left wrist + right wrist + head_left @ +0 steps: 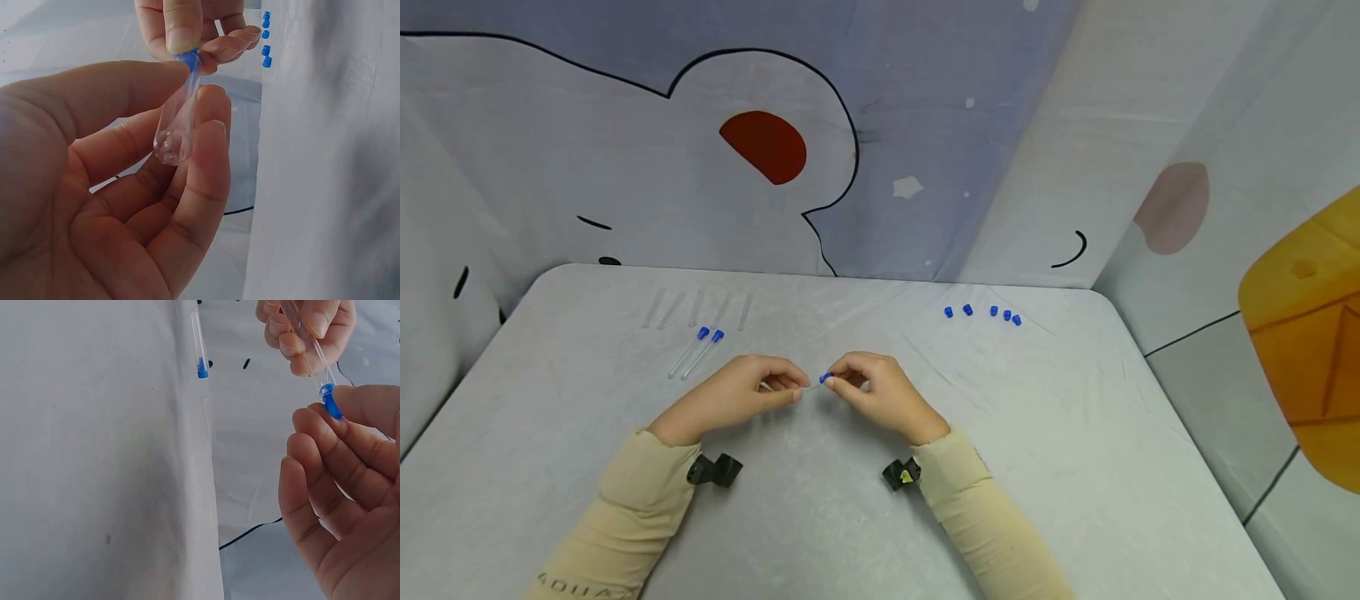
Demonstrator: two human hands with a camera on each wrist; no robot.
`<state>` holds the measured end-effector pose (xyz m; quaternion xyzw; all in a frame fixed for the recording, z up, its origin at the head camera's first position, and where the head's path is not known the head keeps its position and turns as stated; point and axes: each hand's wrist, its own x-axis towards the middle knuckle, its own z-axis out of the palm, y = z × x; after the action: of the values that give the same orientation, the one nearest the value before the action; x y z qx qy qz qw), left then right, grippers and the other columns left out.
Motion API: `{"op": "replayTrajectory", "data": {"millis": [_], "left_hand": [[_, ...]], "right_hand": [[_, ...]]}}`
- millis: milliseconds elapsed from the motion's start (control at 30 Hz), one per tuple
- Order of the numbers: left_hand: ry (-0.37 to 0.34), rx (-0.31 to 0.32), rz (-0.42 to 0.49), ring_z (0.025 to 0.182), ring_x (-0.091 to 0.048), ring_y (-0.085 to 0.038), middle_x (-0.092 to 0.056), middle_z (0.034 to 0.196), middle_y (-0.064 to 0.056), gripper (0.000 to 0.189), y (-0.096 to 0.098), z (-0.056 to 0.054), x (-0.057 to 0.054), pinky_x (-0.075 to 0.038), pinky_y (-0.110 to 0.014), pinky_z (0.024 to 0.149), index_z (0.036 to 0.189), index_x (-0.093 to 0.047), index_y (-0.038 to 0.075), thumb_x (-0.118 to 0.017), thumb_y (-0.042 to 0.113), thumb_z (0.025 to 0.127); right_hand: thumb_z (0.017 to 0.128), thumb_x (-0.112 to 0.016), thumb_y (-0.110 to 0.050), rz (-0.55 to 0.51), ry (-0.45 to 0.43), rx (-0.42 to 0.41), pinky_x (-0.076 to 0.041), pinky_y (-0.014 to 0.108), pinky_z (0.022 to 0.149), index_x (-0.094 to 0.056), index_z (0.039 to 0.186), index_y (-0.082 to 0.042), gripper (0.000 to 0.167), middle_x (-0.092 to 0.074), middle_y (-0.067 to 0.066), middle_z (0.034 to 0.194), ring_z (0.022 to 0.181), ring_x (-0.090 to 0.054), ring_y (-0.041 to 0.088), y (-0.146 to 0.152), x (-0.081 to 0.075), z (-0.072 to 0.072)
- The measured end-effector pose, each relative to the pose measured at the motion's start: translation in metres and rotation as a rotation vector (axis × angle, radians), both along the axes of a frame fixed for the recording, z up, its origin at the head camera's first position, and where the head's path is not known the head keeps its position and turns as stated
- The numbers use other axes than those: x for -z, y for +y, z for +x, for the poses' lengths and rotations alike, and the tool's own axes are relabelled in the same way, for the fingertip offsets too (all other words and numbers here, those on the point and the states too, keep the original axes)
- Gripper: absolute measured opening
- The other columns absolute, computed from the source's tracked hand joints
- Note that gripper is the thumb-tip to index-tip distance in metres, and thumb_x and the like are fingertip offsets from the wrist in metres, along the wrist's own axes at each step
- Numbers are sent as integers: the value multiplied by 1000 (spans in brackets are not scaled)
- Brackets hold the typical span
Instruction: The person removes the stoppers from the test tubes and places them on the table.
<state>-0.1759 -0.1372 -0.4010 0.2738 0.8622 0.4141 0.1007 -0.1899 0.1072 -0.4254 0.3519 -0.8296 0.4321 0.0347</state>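
Observation:
My left hand (745,393) pinches a clear test tube (174,122) between thumb and fingers, its rounded end showing in the left wrist view. Facing it, my right hand (883,395) holds a small blue cap (332,402) between thumb and index finger. In the right wrist view the cap sits at the tube's mouth, its narrower end in line with the opening. Both hands are raised near the middle of the white table (850,525), fingertips close together.
Two tubes with blue caps (703,332) lie left of the hands. Behind them several uncapped clear tubes (744,312) lie side by side. Several loose blue caps (994,311) sit at the back right. A printed cloth wall (925,108) rises behind the table.

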Motion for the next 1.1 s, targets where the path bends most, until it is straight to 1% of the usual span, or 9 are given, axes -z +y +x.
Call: {"op": "replayTrajectory", "data": {"millis": [133, 500, 833, 1100], "left_hand": [[-2, -1, -7, 89, -65, -12, -71, 95, 3, 19, 0, 0, -1, -52, -32, 79, 112, -74, 2, -68, 13, 97], [3, 26, -7, 90, -64, -13, -71, 97, 3, 20, -2, 0, 0, -53, -33, 81, 113, -74, 1, -68, 12, 98], [-12, 29, -3, 91, -64, -13, -71, 98, 3, 20, -3, 0, -1, -53, -33, 81, 114, -73, 2, -68, 12, 98], [-1, 41, -10, 91, -64, -13, -71, 99, 3, 19, -3, 1, -2, -53, -33, 80, 114, -74, 4, -68, 12, 98]], "right_hand": [[97, -70, -13, 4, -14, -3, -53, 24, 72, -74, 95, -7, 7, -70, 0, 88, 77, -64, 5, 0, -1, 1], [98, -68, -13, 3, -56, -52, -54, 25, 74, -74, 97, -5, 10, -71, -1, 86, 79, -63, 6, 2, -1, -1], [100, -66, -15, 4, -95, -74, -55, 30, 77, -74, 101, -2, 14, -73, 2, 91, 84, -65, 10, 3, -1, -2], [100, -66, -13, -12, -116, -100, -54, 29, 75, -73, 103, -2, 13, -73, 1, 92, 85, -64, 9, 5, 0, -3]]}}
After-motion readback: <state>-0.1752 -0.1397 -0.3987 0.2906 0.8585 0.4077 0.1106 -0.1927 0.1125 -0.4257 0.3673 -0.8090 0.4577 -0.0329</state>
